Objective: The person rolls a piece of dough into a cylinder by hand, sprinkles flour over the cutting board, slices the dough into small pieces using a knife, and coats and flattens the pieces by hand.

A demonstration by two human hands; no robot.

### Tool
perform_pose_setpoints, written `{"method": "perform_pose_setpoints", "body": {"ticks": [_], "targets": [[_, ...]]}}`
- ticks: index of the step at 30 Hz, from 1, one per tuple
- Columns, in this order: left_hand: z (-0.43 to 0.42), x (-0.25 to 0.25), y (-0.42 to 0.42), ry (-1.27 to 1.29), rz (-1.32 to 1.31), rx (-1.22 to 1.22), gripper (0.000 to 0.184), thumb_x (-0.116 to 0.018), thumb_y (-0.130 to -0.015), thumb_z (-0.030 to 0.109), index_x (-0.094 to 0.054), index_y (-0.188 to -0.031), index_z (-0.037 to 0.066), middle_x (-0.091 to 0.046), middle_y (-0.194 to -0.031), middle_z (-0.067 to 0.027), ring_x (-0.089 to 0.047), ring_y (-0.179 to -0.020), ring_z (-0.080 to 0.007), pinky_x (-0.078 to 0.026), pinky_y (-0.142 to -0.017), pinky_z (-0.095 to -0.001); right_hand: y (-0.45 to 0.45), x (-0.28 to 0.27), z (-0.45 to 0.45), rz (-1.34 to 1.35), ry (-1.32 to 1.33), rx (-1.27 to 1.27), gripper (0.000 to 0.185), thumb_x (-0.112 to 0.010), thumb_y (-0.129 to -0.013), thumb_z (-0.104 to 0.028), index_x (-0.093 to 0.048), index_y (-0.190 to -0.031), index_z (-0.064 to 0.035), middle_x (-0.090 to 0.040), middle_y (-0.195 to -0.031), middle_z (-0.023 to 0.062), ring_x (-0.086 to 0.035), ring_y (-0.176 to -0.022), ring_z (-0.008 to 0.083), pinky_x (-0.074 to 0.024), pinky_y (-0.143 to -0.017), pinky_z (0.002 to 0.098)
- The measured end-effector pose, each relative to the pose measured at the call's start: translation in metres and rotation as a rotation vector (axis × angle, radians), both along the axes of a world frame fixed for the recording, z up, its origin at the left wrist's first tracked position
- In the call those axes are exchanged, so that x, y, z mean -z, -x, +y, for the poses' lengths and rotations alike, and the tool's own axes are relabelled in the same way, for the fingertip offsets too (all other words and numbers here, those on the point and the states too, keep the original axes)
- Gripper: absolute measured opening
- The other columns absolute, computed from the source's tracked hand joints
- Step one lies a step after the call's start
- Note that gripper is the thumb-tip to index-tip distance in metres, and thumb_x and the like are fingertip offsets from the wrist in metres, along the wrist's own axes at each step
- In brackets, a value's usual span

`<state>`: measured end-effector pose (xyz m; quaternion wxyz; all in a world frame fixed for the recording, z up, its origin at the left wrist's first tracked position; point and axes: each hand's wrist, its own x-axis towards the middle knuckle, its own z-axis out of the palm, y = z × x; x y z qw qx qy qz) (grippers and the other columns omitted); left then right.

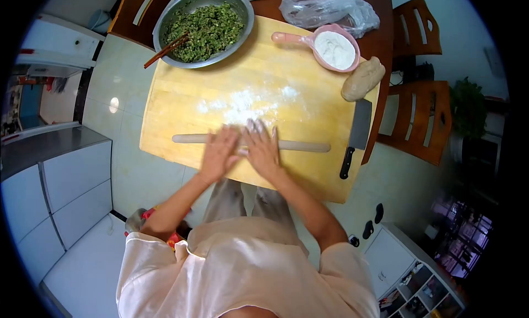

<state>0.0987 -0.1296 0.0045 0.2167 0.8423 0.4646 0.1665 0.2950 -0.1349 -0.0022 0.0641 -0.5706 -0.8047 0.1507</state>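
Note:
A long thin rope of dough (303, 146) lies across the near part of a wooden board (182, 103). My left hand (220, 151) rests palm down over its middle, fingers stretched out and slightly blurred. Close beside it, my right hand (262, 149) is also flat on the dough rope, with its fingers extended and whitened by flour. Neither hand grips anything. Just beyond the fingertips is a patch of loose flour (242, 102). The section of the rope under my palms is hidden; both ends show.
A metal bowl (249, 18) of green chopped filling with chopsticks (160, 55) stands at the far left. At the far right are a pink scoop of flour (292, 38), a dough lump (363, 79) and a cleaver (359, 125). A plastic bag (330, 8) lies behind; wooden chairs (421, 120) flank the table.

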Motion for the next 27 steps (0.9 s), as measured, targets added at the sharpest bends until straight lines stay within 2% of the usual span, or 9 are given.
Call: {"method": "perform_pose_setpoints", "body": {"ticks": [2,5,7,9,12,14,18,22,27], "targets": [[-0.010,0.002,-0.028,0.047,-0.108,-0.014,0.077,-0.068,-0.088,0.032,-0.036,-0.153,0.007,-0.033,-0.160,-0.0161,-0.028,-0.149,-0.0345,-0.018,-0.119,-0.0575,0.024,0.009,-0.008,0.146,0.046,0.006,0.062,-0.049,-0.094,-0.035,-0.042,-0.151,-0.0100,-0.030,-0.162,0.0120,-0.021,-0.151,0.0331,-0.0140,-0.118,0.0651],[0.011,0.020,-0.034,0.027,-0.137,-0.112,0.079,-0.066,-0.089,0.035,-0.033,-0.154,0.004,-0.032,-0.160,-0.0174,-0.026,-0.150,-0.0366,-0.018,-0.119,-0.0557,0.034,0.011,0.031,-0.045,0.017,-0.003,0.060,-0.044,-0.096,-0.033,-0.042,-0.151,-0.0109,-0.030,-0.162,0.0115,-0.021,-0.151,0.0327,-0.0136,-0.118,0.0643],[0.036,0.019,-0.033,0.031,-0.098,-0.133,0.080,-0.065,-0.090,0.037,-0.032,-0.154,0.003,-0.030,-0.161,-0.0185,-0.024,-0.150,-0.0383,-0.018,-0.120,-0.0546,0.024,0.012,0.052,-0.050,-0.085,0.099,0.059,-0.050,-0.094,-0.033,-0.045,-0.149,-0.0132,-0.033,-0.161,0.0099,-0.023,-0.150,0.0312,-0.0180,-0.117,0.0628],[0.036,0.018,-0.031,0.085,-0.079,-0.124,0.083,-0.065,-0.090,0.041,-0.030,-0.154,0.001,-0.026,-0.161,-0.0210,-0.021,-0.150,-0.0426,-0.019,-0.120,-0.0550,0.022,0.017,0.034,-0.021,-0.011,0.118,0.061,-0.058,-0.091,-0.033,-0.047,-0.148,-0.0148,-0.033,-0.160,0.0105,-0.025,-0.149,0.0326,-0.0202,-0.116,0.0635],[-0.029,0.011,-0.012,0.176,-0.028,-0.050,0.087,-0.065,-0.089,0.045,-0.029,-0.154,-0.001,-0.024,-0.161,-0.0236,-0.019,-0.150,-0.0448,-0.020,-0.119,-0.0552,0.027,0.012,-0.037,0.063,-0.016,0.147,0.067,-0.068,-0.087,-0.039,-0.048,-0.148,-0.0191,-0.034,-0.159,0.0126,-0.026,-0.148,0.0380,-0.0234,-0.114,0.0646],[-0.052,0.003,0.001,0.204,-0.032,0.005,0.091,-0.065,-0.088,0.047,-0.029,-0.153,-0.003,-0.024,-0.161,-0.0254,-0.019,-0.150,-0.0458,-0.021,-0.119,-0.0555,0.027,0.003,-0.048,-0.002,0.056,0.144,0.068,-0.067,-0.087,-0.040,-0.046,-0.149,-0.0197,-0.034,-0.159,0.0133,-0.027,-0.147,0.0384,-0.0242,-0.114,0.0644],[0.027,0.027,-0.011,0.010,0.069,-0.078,0.091,-0.066,-0.088,0.046,-0.026,-0.153,-0.004,-0.023,-0.161,-0.0251,-0.021,-0.148,-0.0472,-0.023,-0.118,-0.0571,0.018,0.014,0.032,-0.103,-0.008,0.307,0.071,-0.069,-0.088,-0.038,-0.042,-0.151,-0.0178,-0.034,-0.158,0.0158,-0.029,-0.146,0.0399,-0.0251,-0.113,0.0651],[0.076,0.020,-0.008,-0.017,0.088,-0.080,0.086,-0.065,-0.088,0.049,-0.032,-0.154,0.004,-0.025,-0.161,-0.0233,-0.021,-0.148,-0.0467,-0.024,-0.117,-0.0578,0.009,0.014,0.052,-0.098,-0.068,0.362,0.071,-0.070,-0.088,-0.036,-0.042,-0.151,-0.0161,-0.034,-0.158,0.0155,-0.029,-0.146,0.0406,-0.0249,-0.113,0.0653],[-0.019,0.010,0.037,0.102,0.090,0.141,0.080,-0.065,-0.088,0.050,-0.038,-0.153,0.012,-0.026,-0.162,-0.0202,-0.020,-0.148,-0.0460,-0.024,-0.117,-0.0579,0.015,0.000,-0.052,-0.073,0.051,0.275,0.072,-0.071,-0.087,-0.039,-0.044,-0.150,-0.0171,-0.035,-0.158,0.0134,-0.028,-0.146,0.0404,-0.0241,-0.113,0.0659]]}}
